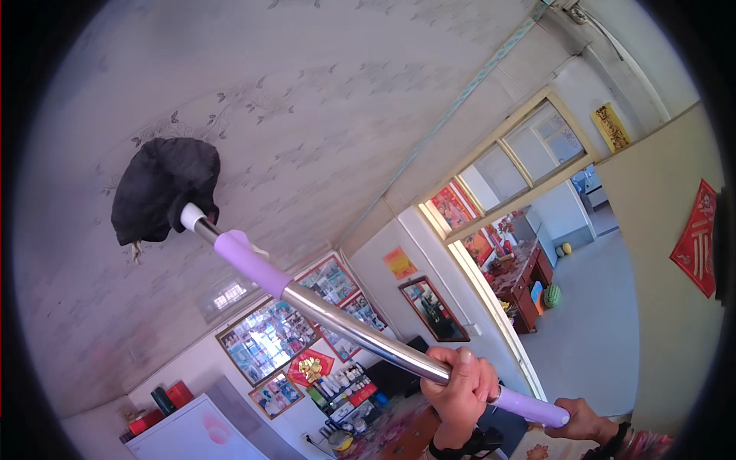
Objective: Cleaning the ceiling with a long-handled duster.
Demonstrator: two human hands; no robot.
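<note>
A long mop-like pole (368,333) of shiny metal with lilac grip sections runs up and to the left. Its head is wrapped in black cloth (167,187) and appears to be against the patterned ceiling (322,132). A pale tuft sticks out at the cloth's lower edge, and a white collar (191,216) joins head and pole. My left hand (463,382) is wrapped around the metal part near the lower end. Farther down, my right hand (581,420) grips the end of the lilac handle (529,405).
A white cabinet-like top (190,434) with red boxes stands lower left. Framed photo collages (270,339) and a mirror (435,309) hang on the wall. Bottles crowd a shelf (345,391). At right, a doorway with a glazed transom (517,164) opens to another room, beside a beige door (661,230).
</note>
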